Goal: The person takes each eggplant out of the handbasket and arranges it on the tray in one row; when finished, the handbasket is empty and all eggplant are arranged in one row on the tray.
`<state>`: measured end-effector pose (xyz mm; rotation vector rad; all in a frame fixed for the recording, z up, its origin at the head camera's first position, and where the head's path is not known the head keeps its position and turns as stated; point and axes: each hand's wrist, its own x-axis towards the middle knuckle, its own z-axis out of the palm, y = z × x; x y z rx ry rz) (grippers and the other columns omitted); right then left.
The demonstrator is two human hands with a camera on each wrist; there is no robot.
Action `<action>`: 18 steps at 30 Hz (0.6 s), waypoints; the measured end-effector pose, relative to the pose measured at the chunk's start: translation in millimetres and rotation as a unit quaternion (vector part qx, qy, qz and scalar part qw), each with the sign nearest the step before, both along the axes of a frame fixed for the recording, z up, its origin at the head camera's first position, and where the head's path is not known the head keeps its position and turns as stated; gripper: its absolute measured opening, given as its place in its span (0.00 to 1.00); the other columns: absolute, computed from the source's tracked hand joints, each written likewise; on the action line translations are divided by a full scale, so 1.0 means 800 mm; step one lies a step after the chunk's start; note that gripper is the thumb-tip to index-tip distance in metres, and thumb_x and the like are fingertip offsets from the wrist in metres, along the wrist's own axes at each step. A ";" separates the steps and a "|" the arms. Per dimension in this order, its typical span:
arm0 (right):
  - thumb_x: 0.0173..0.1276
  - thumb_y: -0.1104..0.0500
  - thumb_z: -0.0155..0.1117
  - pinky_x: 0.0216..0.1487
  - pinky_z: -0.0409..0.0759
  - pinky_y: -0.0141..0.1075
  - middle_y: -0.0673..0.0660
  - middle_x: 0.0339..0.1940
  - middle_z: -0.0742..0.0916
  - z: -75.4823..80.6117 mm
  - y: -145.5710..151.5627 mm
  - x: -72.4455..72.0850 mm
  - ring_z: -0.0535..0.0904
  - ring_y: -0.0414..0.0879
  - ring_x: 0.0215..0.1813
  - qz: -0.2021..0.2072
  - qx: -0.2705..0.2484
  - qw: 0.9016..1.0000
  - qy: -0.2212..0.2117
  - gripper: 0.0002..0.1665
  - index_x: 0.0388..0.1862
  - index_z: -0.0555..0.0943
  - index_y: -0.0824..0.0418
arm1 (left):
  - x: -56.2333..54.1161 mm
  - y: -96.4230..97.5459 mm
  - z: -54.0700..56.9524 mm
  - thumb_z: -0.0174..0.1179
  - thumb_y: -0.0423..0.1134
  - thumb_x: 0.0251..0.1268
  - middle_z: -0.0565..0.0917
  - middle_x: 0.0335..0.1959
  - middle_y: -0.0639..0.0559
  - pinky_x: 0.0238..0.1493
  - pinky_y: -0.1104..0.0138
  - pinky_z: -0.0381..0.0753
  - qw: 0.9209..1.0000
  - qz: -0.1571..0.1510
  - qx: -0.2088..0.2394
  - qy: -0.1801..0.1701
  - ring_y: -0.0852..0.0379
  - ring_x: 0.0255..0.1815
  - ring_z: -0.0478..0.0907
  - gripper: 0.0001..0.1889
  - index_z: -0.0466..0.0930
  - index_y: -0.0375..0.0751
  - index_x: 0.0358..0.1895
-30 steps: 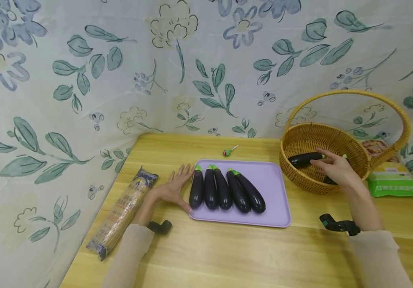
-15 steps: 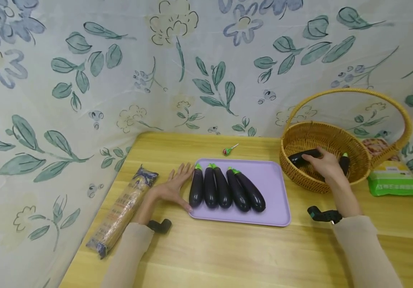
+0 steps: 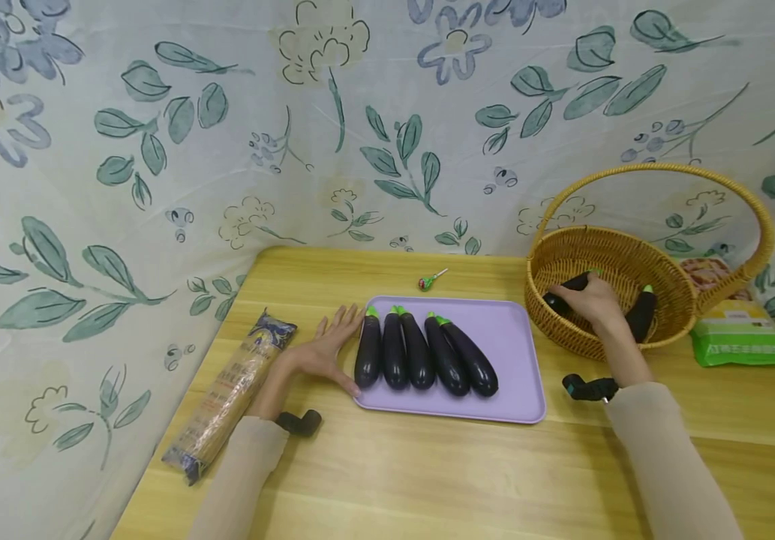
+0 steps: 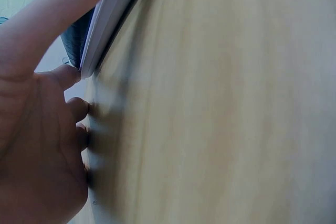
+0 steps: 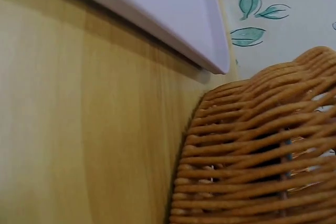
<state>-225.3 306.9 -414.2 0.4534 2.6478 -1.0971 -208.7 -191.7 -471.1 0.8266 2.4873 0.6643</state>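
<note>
My left hand [image 3: 322,358] rests with spread fingers at the left edge of a lilac tray [image 3: 512,360]; in the left wrist view its thumb and fingertips lie along the tray's side. Several dark eggplants [image 3: 419,352] with green stems lie side by side on the tray's left and middle. Inside the wicker basket [image 3: 559,336], my right hand [image 3: 596,306] holds an eggplant [image 3: 555,303], thumb and fingers around its middle, which they partly hide. Another eggplant [image 3: 641,313] leans in the basket to the right of that hand. The right wrist view shows only the basket's outside, not the hand.
The basket's tall handle [image 3: 650,168] arches above the right hand. Right of the basket lie a green and yellow packet [image 3: 741,341] and a reddish pack behind it. A noodle packet [image 3: 232,397] lies left of the left forearm. Behind the tray is a lollipop [image 3: 428,283].
My right hand has moved left and down in the basket, its fingers closing around the eggplant there. The other basket eggplant has come into fuller view. My left hand has stayed at the tray.
</note>
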 end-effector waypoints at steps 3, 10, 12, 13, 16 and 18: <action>0.77 0.36 0.55 0.76 0.62 0.71 0.85 0.80 0.47 0.000 -0.004 -0.004 0.47 0.83 0.79 0.007 0.033 0.999 0.005 0.63 0.82 0.34 0.76 | 0.000 0.000 -0.002 0.84 0.62 0.36 0.24 0.85 0.38 0.81 0.37 0.18 1.000 -0.001 0.006 0.000 0.37 0.85 0.17 0.82 0.26 0.45 0.85; 0.78 0.40 0.56 0.79 0.56 0.70 0.81 0.82 0.42 -0.004 0.002 -0.004 0.41 0.80 0.81 -0.011 0.001 1.000 0.010 0.59 0.83 0.32 0.69 | 0.001 0.001 0.000 0.84 0.61 0.36 0.24 0.85 0.38 0.81 0.38 0.17 1.000 0.003 0.006 -0.003 0.38 0.85 0.17 0.81 0.26 0.46 0.85; 0.78 0.43 0.56 0.79 0.55 0.70 0.79 0.83 0.42 -0.005 0.003 -0.004 0.41 0.78 0.82 -0.025 -0.015 0.999 0.017 0.57 0.84 0.33 0.67 | 0.001 0.001 0.000 0.84 0.61 0.37 0.24 0.85 0.38 0.82 0.38 0.18 1.000 0.002 0.003 -0.001 0.38 0.85 0.17 0.81 0.26 0.47 0.85; 0.79 0.45 0.57 0.79 0.55 0.70 0.78 0.83 0.43 -0.005 0.004 -0.004 0.41 0.78 0.82 -0.030 -0.018 0.999 0.022 0.55 0.84 0.35 0.67 | 0.001 0.001 0.001 0.84 0.60 0.37 0.24 0.85 0.38 0.81 0.37 0.18 1.000 0.002 0.005 0.000 0.38 0.85 0.17 0.81 0.26 0.46 0.85; 0.78 0.51 0.58 0.79 0.56 0.70 0.77 0.84 0.47 -0.006 0.003 -0.004 0.42 0.78 0.82 -0.041 -0.025 0.998 0.035 0.51 0.85 0.40 0.66 | 0.002 0.001 0.002 0.84 0.60 0.37 0.24 0.85 0.38 0.81 0.37 0.18 1.000 0.002 0.007 -0.004 0.38 0.85 0.17 0.81 0.26 0.46 0.85; 0.79 0.53 0.57 0.79 0.56 0.70 0.76 0.84 0.48 -0.007 0.002 -0.004 0.42 0.77 0.82 -0.045 -0.030 0.998 0.040 0.49 0.85 0.42 0.64 | 0.002 0.001 0.003 0.84 0.60 0.37 0.25 0.85 0.37 0.81 0.37 0.17 1.000 0.002 0.010 -0.006 0.37 0.85 0.17 0.81 0.26 0.45 0.85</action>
